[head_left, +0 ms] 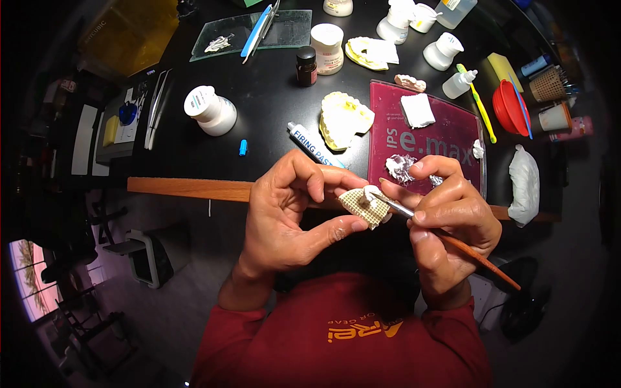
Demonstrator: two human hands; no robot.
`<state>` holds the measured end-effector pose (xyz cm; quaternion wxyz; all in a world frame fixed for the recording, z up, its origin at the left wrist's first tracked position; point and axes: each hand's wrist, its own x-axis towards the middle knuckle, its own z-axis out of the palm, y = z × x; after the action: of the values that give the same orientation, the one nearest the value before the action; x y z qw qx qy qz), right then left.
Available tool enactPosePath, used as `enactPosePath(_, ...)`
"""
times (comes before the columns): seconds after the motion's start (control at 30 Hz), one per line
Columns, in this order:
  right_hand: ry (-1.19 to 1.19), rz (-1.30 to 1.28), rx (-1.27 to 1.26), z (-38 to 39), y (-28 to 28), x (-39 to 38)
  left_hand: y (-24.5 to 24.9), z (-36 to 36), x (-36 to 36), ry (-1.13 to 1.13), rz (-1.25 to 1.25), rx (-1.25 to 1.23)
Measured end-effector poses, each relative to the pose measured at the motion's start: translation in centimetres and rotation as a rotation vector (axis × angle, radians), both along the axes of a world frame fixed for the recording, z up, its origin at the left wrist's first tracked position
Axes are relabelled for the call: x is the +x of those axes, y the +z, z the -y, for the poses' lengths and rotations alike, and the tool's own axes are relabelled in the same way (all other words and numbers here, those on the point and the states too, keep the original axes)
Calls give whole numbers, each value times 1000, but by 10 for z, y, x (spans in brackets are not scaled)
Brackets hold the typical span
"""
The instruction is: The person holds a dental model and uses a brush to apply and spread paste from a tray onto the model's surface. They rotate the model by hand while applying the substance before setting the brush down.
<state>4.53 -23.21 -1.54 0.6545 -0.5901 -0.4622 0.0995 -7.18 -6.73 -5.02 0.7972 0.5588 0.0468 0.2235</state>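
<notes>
My left hand [294, 216] pinches a small cream honeycomb tray [354, 203] by its edge, thumb below and fingers behind. A small white piece [371, 193] sits at the tray's upper side. My right hand [453, 223] is closed round a brush with a reddish wooden handle [475, 254] and a metal neck. The brush's tip points left and meets the white piece or lies just in front of it; the exact contact is too small to tell. Both hands are in front of the table's edge, close together.
Behind the hands lie a firing paste tube [314, 143], a yellowish dental model [344, 121] and a maroon e.max plate [388, 145] with crumpled foil. White jars [213, 113], a dark bottle [306, 66], a glass slab [284, 35] and red bowls [510, 108] stand farther out. Crumpled white tissue [524, 184] lies right.
</notes>
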Motion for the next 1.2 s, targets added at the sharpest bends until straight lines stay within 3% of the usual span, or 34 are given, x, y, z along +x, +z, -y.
enactPosePath(0.2, -27, 72, 45, -2, 3, 4, -2, -1, -1, -4, 8, 12)
enactPosePath(0.33, -40, -15, 114, -2, 1, -2, -3, 0, 1, 9, 34, -3)
enactPosePath(0.73, -52, 168, -25, 2, 3, -6, -4, 0, 0, 7, 54, 10)
enactPosePath(1.2, -140, 210, 80, -4, 3, -18, -21, 20, -1, 277, 154, 162)
